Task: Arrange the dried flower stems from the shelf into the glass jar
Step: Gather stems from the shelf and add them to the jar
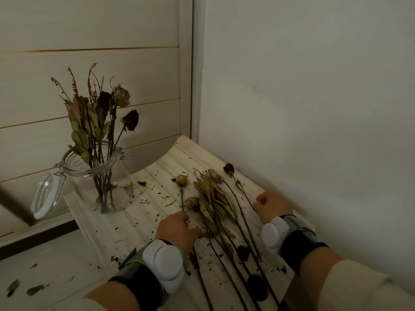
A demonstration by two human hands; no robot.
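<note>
Already the glass jar (98,176) holds several stems; left hand (177,230) pinches one rose stem (181,194), right hand (272,206) fisted.

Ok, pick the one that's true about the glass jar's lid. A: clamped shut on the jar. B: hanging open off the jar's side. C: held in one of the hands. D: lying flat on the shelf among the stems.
B: the lid hangs open on its wire hinge beside the glass jar.

stem ends (265,304) cut off below, both hands' fingers curled under

Glass jar (98,176) upright, lid open, holding stems; loose dried stems (215,205) flat on shelf (125,223).
</note>
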